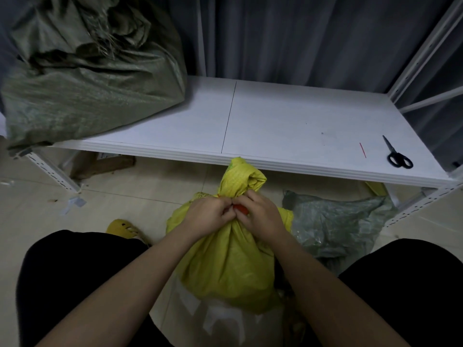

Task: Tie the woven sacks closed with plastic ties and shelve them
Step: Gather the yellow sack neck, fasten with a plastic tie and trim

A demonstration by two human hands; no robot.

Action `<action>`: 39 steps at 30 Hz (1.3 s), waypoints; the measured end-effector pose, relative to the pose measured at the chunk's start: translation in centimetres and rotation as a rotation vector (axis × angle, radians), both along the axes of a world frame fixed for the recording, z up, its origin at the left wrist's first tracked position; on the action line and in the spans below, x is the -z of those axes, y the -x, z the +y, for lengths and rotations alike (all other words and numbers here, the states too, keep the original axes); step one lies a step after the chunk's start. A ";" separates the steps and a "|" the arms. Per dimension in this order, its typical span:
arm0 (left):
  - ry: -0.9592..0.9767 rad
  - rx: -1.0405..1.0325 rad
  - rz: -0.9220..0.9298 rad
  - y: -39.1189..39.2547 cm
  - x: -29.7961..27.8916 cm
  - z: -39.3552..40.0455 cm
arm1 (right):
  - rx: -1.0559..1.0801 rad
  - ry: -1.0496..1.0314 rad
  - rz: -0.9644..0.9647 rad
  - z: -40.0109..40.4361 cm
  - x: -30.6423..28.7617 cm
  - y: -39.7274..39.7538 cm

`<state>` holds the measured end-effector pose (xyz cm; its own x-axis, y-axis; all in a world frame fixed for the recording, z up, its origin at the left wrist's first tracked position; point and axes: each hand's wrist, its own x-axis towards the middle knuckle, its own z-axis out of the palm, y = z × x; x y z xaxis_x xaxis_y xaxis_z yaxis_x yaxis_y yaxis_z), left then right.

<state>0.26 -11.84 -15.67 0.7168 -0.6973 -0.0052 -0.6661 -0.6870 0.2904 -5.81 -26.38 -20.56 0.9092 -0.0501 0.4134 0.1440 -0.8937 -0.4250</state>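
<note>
A yellow woven sack stands on the floor between my knees, its neck gathered so the top flares above my hands. My left hand and my right hand both pinch a red plastic tie at the front of the neck; only a small piece of the tie shows between my fingers. A full green woven sack lies on the left of the white shelf. A grey-green sack lies slumped on the floor to the right, partly under the shelf.
Black scissors and a loose red tie lie on the shelf's right end. White slotted uprights frame the shelf. A cardboard box sits under it at left. A yellow slipper is by my left knee.
</note>
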 end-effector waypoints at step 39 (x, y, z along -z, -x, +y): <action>-0.241 0.172 -0.151 -3.3 1.4 -20.8 | 0.949 -0.547 -0.100 -24.4 0.0 1.9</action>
